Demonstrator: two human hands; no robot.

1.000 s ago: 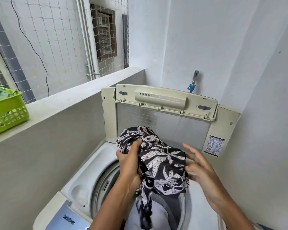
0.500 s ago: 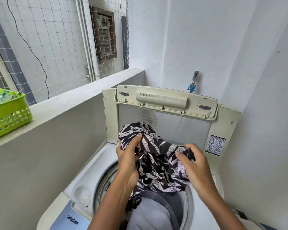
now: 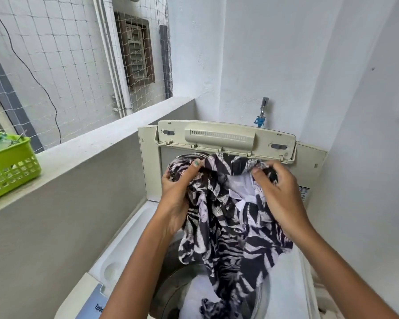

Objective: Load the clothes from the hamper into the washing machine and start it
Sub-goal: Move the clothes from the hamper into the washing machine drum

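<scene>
1. The left hand (image 3: 179,199) grips a black-and-white patterned garment (image 3: 230,226) near its top left corner, fingers curled into the cloth and the thumb pressed over a fold.

2. The right hand (image 3: 279,194) holds the top right of the same garment, fingers bunched round the fabric. So the grip is closed on cloth on both sides, and the two hands hold it spread between them.

3. The garment hangs in front of the raised lid (image 3: 226,137) of the washing machine (image 3: 124,256); its top edge reaches about level with the lid's lower rim. A pale inner patch shows near the right hand.

4. The lower end of the garment trails down into the round drum opening (image 3: 171,293), where some pale cloth (image 3: 194,300) already lies. I cannot tell whether the two touch.

5. The machine sits in a tight corner — a low grey parapet wall (image 3: 78,180) close along its left edge, a white wall (image 3: 366,157) close on its right, and the upright lid standing at the back.

6. A green plastic basket (image 3: 12,166) stands on the parapet's top ledge, well apart from the hands, at the far left.

7. A tap with a blue fitting (image 3: 260,119) sticks out of the back wall just above the lid — netting (image 3: 55,65) covers the opening beyond the parapet.
</scene>
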